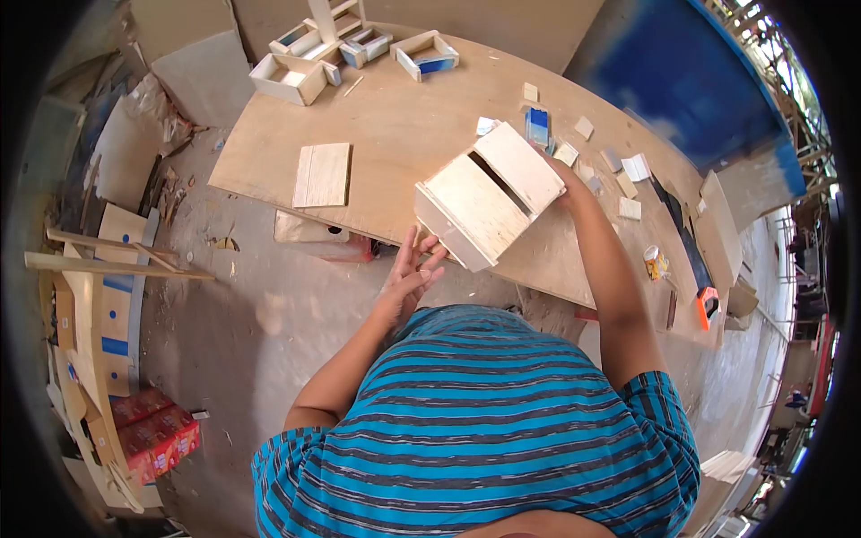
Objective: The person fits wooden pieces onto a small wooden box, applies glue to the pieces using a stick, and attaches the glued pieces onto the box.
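A small pale wooden box (475,199) with a dark slot across its face is tilted over the table's near edge. My right hand (563,179) grips its right end, the fingers mostly hidden behind the wood. At the box's lower left corner is my left hand (418,269), palm turned up and fingers spread, the fingertips close to or touching the corner. A flat square wooden panel (322,175) lies on the table to the left of the box.
Open wooden trays (291,79) and a blue-bottomed one (425,56) stand at the table's (386,134) back left. Small wood blocks, a blue-topped block (537,126), a yellow-and-white container (656,263) and an orange-handled saw (708,308) lie to the right. Red packages (154,432) sit lower left.
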`<state>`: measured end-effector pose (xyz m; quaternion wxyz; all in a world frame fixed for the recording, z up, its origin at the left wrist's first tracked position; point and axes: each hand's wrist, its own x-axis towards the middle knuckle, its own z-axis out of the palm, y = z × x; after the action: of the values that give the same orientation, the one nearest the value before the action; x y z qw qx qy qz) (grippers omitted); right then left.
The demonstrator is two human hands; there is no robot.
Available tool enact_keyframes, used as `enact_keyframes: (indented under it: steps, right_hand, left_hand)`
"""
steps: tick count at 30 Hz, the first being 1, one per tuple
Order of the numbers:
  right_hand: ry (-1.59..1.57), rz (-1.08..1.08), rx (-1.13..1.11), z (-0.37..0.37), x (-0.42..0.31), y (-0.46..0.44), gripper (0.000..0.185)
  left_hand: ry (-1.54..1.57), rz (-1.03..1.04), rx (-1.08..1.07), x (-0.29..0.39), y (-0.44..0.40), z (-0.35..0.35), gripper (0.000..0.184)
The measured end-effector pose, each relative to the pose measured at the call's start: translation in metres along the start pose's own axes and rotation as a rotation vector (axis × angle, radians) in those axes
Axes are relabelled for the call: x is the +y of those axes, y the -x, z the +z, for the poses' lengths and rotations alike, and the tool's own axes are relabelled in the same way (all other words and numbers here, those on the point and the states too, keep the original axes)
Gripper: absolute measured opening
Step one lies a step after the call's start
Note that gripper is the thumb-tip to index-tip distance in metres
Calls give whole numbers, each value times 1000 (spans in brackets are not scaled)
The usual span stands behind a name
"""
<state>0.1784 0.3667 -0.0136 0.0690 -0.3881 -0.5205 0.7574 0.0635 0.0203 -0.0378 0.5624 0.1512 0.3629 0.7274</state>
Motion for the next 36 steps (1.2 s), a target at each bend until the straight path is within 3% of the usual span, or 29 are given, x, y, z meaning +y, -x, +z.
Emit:
enact_keyframes:
  steps: [6, 10, 16, 28, 36]
  right_hand:
    - [-24, 18, 19, 1, 0, 4, 65]
    - [-116, -46, 31, -2, 11, 12, 63]
    - [-174, -92, 10, -6, 27, 36, 69]
    - [-132, -98, 53, -3, 39, 40, 62]
    - [-152, -115, 14, 3, 53, 56, 57]
  left_hand:
    - [-34, -31, 60, 6, -10, -12, 84]
    - [-317, 49, 193, 19, -27, -24, 75]
    - [-388, 161, 195, 14, -31, -16, 76]
    - [-66, 79, 222, 24, -25, 14, 79]
    - [-159, 133, 186, 28, -42, 4, 78]
